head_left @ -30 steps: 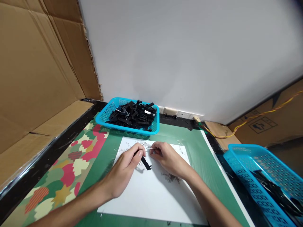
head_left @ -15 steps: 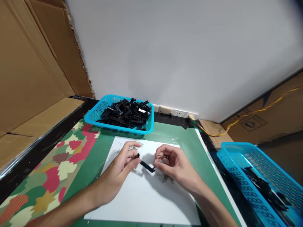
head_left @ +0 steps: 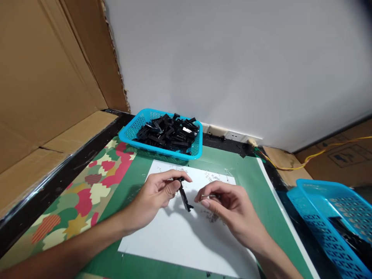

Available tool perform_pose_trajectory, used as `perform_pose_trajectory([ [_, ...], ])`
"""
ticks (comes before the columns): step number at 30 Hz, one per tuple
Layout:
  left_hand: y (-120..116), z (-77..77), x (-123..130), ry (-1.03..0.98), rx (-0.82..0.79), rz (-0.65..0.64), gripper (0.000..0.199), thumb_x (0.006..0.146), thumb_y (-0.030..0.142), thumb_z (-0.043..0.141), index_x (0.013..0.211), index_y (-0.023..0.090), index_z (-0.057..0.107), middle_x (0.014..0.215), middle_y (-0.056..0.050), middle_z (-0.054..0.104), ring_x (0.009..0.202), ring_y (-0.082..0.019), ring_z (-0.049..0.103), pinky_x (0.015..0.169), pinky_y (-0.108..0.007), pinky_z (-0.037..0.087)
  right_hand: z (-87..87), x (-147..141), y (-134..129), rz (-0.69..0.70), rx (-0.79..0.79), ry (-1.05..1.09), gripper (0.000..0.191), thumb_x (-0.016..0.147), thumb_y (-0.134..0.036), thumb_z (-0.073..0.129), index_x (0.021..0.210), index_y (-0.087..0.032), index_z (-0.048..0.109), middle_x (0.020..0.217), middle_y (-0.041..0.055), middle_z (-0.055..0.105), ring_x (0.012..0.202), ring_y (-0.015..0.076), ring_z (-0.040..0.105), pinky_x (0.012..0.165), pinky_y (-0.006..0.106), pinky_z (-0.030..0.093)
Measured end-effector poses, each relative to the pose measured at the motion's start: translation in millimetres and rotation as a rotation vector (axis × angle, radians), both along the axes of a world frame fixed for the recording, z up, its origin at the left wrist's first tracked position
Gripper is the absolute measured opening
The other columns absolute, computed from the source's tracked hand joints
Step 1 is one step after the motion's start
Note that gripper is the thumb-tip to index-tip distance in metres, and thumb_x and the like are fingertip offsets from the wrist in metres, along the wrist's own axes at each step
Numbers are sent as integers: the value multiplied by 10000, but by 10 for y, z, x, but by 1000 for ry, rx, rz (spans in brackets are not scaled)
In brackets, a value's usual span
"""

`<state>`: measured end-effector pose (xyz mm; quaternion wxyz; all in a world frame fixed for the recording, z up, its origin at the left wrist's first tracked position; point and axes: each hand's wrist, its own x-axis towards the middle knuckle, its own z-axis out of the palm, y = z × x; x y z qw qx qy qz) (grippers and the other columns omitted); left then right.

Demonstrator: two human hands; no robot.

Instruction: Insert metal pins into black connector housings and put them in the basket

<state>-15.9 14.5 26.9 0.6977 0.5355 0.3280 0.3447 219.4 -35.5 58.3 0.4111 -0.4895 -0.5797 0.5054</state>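
Observation:
My left hand pinches a narrow black plastic part by its upper end; the lower end, which has a small notch or hook, points down and slightly right. Just to the right, my right hand is closed with thumb and forefinger around a small, thin metal piece, too tiny to name surely. A gap separates the two hands. Beneath them lies a white sheet, and small wire-like metal pieces are scattered on it in loose heaps.
A blue basket heaped with black plastic parts stands at the back. Another blue basket with long black parts is at the right. Cardboard walls the left side. Yellow wires run from a socket strip along the wall.
The black part has turned in my left hand, from slanting sideways to hanging more steeply. My right hand has drawn back from its lower end. The view has shifted left.

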Motion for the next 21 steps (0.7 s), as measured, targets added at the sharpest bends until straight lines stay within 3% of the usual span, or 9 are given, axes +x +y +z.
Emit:
perform_pose_trajectory([
  [9,-9,107,-21,-135,-121,-120,412,1007,595,637,1133,204,673,670,76,279,567,-92,191,489,-212,168,-15,-107,-96,69,177,-137,74,948,-260,793,887,-262,834,810,29,696,711,161,622,606,279,486],
  [15,-16,110,-31,-193,-109,-175,351,1024,555,634,1110,215,654,691,63,320,586,-101,244,490,-209,186,-10,-121,-118,122,177,-172,111,969,-249,769,913,-295,854,805,16,692,726,161,635,670,299,483],
  [21,-20,75,-43,-231,-129,-220,329,1047,528,611,1129,210,622,749,44,383,629,-105,294,503,-194,228,21,-143,-138,153,154,-175,131,989,-285,744,902,-249,836,809,31,680,727,169,625,670,310,467],
])
